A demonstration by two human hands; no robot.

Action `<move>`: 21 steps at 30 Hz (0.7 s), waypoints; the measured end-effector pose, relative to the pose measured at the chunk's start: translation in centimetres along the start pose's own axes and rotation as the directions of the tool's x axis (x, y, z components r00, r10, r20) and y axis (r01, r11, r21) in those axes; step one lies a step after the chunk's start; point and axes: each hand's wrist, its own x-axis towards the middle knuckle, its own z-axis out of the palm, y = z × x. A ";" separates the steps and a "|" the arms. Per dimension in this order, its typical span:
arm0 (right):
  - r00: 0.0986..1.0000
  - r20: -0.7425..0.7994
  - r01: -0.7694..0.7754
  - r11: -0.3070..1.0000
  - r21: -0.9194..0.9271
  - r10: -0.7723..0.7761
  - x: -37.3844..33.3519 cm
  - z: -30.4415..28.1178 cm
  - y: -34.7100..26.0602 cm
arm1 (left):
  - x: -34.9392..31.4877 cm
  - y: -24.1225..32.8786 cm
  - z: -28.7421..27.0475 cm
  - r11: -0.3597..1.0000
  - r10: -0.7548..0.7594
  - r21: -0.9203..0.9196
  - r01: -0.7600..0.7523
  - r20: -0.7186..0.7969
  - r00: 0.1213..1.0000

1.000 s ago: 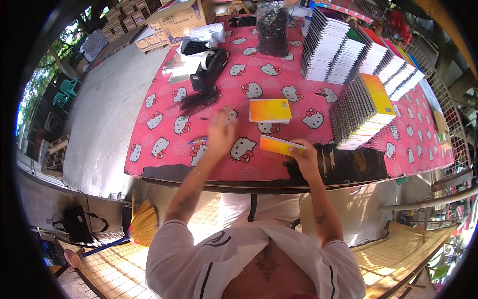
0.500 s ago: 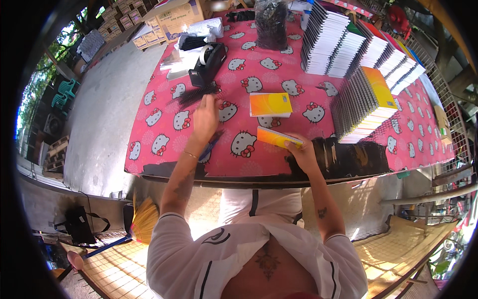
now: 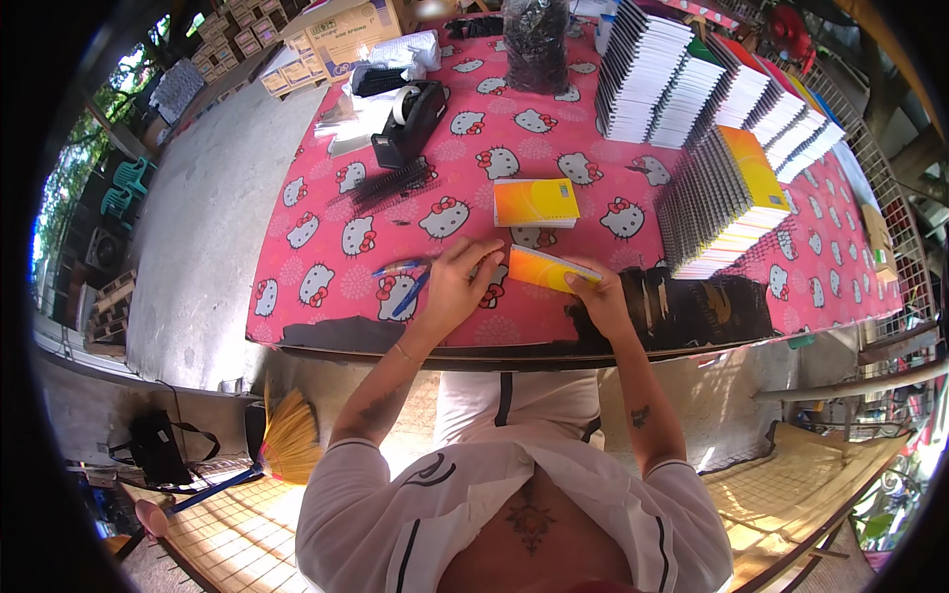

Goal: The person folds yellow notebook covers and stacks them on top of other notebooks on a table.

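Observation:
My right hand [image 3: 601, 298] grips a small yellow-orange notebook [image 3: 542, 270] by its right end, low over the table's near side. At the notebook's left end is my left hand [image 3: 462, 285], its thumb and fingers drawn together in a pinch; what they hold is too small to make out. Beyond them a second yellow-orange notebook [image 3: 535, 202] lies flat. A loose bunch of black spiral binding coils [image 3: 393, 186] rests farther left. Beside my left hand lies a tool with slim blue handles [image 3: 412, 293], partly covered by the hand.
A black tape dispenser [image 3: 410, 133] stands at the back left, near white papers [image 3: 348, 124]. To the right rise a stack of yellow spiral notebooks [image 3: 727, 212] and several taller stacks [image 3: 638, 84]. A black plastic-wrapped bundle [image 3: 536, 49] stands at the back. The pink tablecloth [image 3: 297, 262] has black patches along its near edge.
My left hand has come back from the black coils, moving right and nearer to the left end of the held notebook. The right hand keeps its grip, nearly still.

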 end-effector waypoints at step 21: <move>0.984 -0.062 0.164 0.983 -0.078 -0.169 -1.7 1.6 -1.7 | 1.5 4.0 0.6 0.791 0.118 0.540 -0.288 0.326 0.938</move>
